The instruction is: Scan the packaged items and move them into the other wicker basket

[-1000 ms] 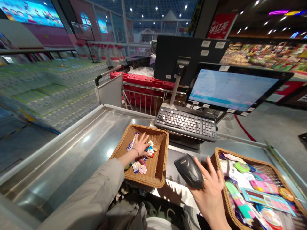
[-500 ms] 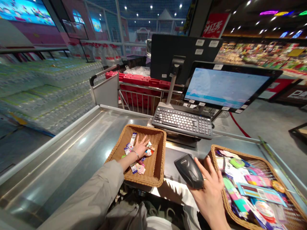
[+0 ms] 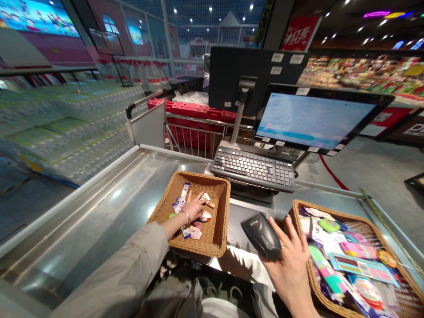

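My left hand (image 3: 194,209) reaches down into the left wicker basket (image 3: 223,229), fingers stretched and partly apart over a few small packets. Beside its fingertips lie a small white packet (image 3: 206,197) and a white-and-red item (image 3: 206,216). A pink packet (image 3: 195,233) and some blue-and-white packets (image 3: 179,204) lie near the wrist; the palm hides whatever is beneath it. My right hand (image 3: 291,260) grips a black barcode scanner (image 3: 261,236) between the two baskets, its head tilted up to the left. Its index and middle fingers stretch along the scanner's right side.
To the right, a second wicker basket (image 3: 300,229) holds many colourful packaged goods. Behind the left basket sit a keyboard (image 3: 253,168) and a lit monitor (image 3: 314,119) on the metal counter (image 3: 109,207). Beyond the counter's far edge stands a metal cart (image 3: 195,132).
Inside the left basket my left hand's fingers have shifted slightly, and the small white packet by the fingertips shows more. My right hand and the scanner stay almost in place.
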Demonstrator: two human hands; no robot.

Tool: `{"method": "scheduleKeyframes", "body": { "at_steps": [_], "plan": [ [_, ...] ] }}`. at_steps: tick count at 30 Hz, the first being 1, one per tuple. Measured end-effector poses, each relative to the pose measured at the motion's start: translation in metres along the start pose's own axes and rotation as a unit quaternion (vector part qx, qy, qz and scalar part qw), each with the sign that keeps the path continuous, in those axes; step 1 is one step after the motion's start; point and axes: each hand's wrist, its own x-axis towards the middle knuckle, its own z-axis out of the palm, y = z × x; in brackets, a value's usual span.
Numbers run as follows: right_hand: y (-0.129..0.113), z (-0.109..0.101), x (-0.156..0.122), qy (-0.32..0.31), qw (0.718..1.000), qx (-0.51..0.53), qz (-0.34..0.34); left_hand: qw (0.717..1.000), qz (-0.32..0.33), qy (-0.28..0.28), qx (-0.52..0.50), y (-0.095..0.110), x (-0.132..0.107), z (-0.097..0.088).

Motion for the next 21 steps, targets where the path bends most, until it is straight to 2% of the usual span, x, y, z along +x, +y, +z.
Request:
{"method": "scheduleKeyframes", "body": {
  "at_steps": [7, 15, 21],
  "plan": [
    [-0.002, 0.000, -0.002, -0.001, 1.000, 0.006, 0.003, 0.998, -0.067, -0.022, 0.000, -0.001, 0.004, 0.007],
    [0.001, -0.003, -0.004, -0.005, 1.000, 0.006, 0.003, 0.997, -0.041, -0.068, 0.011, 0.006, 0.000, 0.009],
    [0.000, -0.005, -0.003, 0.007, 1.000, 0.003, -0.001, 0.994, -0.060, -0.094, 0.012, 0.012, -0.001, 0.010]
  ]
}}
